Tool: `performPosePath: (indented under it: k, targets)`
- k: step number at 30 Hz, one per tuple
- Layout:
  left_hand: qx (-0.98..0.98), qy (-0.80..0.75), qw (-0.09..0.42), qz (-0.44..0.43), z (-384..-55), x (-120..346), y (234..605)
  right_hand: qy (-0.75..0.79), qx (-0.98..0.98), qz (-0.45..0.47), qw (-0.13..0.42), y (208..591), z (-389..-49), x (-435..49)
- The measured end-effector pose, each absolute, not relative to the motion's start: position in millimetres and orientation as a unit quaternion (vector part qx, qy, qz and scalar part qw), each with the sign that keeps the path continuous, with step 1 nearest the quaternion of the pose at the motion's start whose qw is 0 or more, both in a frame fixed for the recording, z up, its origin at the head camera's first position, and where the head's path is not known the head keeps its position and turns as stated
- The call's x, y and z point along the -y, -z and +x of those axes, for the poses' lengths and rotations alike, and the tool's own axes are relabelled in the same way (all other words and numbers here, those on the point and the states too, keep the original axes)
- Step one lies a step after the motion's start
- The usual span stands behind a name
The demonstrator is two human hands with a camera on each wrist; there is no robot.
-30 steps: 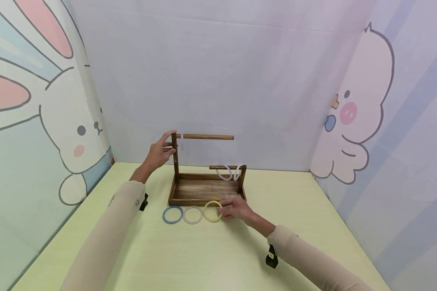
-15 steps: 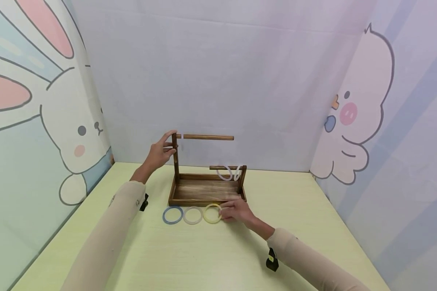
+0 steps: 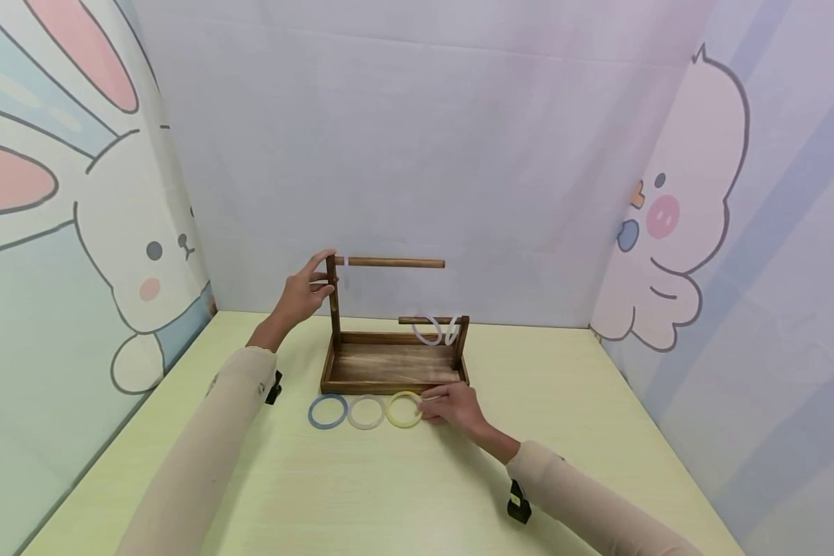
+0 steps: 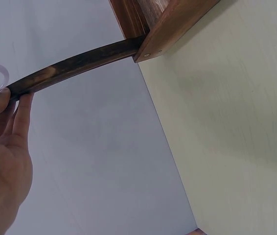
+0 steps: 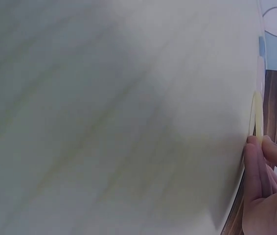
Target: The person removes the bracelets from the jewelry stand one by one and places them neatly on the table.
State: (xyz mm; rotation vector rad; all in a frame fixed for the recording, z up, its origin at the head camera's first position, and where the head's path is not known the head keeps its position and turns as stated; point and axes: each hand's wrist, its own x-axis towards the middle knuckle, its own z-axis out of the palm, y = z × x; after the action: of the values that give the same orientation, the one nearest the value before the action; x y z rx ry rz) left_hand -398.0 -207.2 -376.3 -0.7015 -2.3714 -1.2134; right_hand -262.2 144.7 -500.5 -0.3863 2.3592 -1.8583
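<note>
My left hand [image 3: 302, 292] grips the top of the tall left post [image 4: 80, 62] of a dark wooden bangle stand, thumb on one side and fingers on the other. In front of the stand's tray [image 3: 389, 388], my right hand [image 3: 459, 408] pinches the right side of a yellow bangle [image 3: 403, 425] between thumb and fingertips. The right wrist view shows this bangle [image 5: 259, 110] edge-on, close over the table. To its left lie a clear whitish bangle [image 3: 366, 427] and a blue bangle [image 3: 327, 427], side by side in a row.
Two pale bangles [image 3: 427, 342] hang on the stand's short lower bar [image 3: 410, 320]. Another pale bangle [image 4: 6, 73] hangs on the long upper bar [image 3: 396, 262], near the left post. Cartoon-printed cloth walls [image 3: 403, 154] enclose the pale table [image 3: 361, 486] at the back and sides.
My right hand has come slightly down toward me with the yellow bangle, which was tilted up and now looks flatter, level with the other two. The left hand stays on the post.
</note>
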Motion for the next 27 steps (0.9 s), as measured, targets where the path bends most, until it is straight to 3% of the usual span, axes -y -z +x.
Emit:
performPosePath:
  k: [10,18,27]
  targets:
    - [0.845,0.436,0.188,-0.245,-399,207,376,0.611,-0.783,-0.118,0.027,506,-262,-145]
    - [0.846,0.432,0.191,-0.248,-398,207,376,0.627,-0.771,-0.108,0.032,477,-241,-142]
    - [0.843,0.436,0.191,-0.252,-399,208,377,0.622,-0.778,-0.083,0.029,501,-256,-145]
